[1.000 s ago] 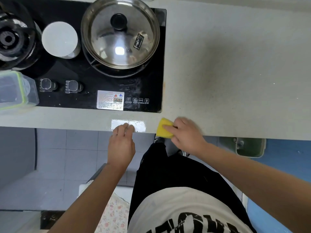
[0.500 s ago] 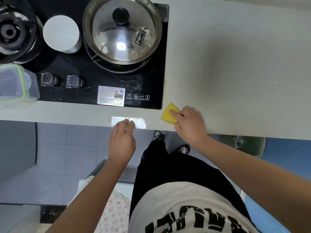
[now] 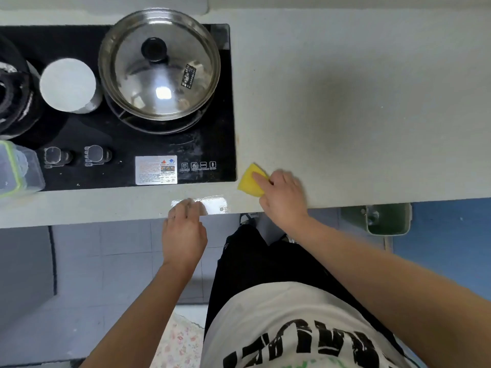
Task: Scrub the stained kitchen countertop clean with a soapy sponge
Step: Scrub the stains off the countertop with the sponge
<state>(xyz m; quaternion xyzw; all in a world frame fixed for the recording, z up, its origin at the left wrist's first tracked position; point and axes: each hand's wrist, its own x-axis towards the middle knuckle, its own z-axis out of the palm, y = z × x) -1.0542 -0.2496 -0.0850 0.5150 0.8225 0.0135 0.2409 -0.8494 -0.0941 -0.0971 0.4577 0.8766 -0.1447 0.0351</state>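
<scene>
Sponge (image 3: pixel 251 180), soft, light and probably soap-slick, lies pressed on the desk (image 3: pixel 358 115) under our right fingers (image 3: pixel 261 179), which curl over its near half. We judge a top-and-sides hold best. Our left fingers (image 3: pixel 190 205) rest straight on the desk's edge, holding nothing.

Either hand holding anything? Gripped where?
Right hand holds the yellow sponge by its right end, fingers on top. Left hand holds nothing; its fingers rest on the countertop edge.
</scene>
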